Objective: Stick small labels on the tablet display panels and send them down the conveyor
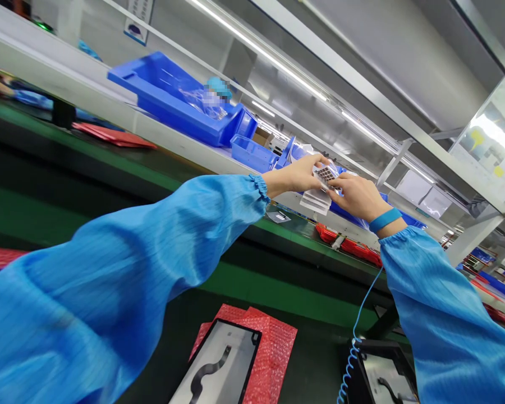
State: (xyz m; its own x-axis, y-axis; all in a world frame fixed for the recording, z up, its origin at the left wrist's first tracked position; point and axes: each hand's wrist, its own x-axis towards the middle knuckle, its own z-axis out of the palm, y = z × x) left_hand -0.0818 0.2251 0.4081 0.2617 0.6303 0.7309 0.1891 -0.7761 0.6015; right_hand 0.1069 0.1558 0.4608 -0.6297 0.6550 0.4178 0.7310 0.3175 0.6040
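Note:
Both arms reach up to the shelf. My left hand (298, 174) is closed on the left edge of a pale sheet (326, 173) with rows of small dark squares, perhaps stickers. From the other side, the fingers of my right hand (356, 196) pinch the same sheet. White paper strips (315, 202) hang just below; I cannot tell whether they are joined to it. A blue wristband (385, 220) circles my right wrist, and a coiled blue cord (348, 367) hangs below. Lower down, a flat panel (219, 359) with a dark curved ribbon lies on red bubble wrap (271, 342).
A large blue bin (168, 106) holding clear plastic bags and a small blue tray (252, 152) stand on the shelf. Red bags (113, 136) and red bundles (353, 247) lie beneath it. A second panel in a black frame (385, 373) sits at lower right.

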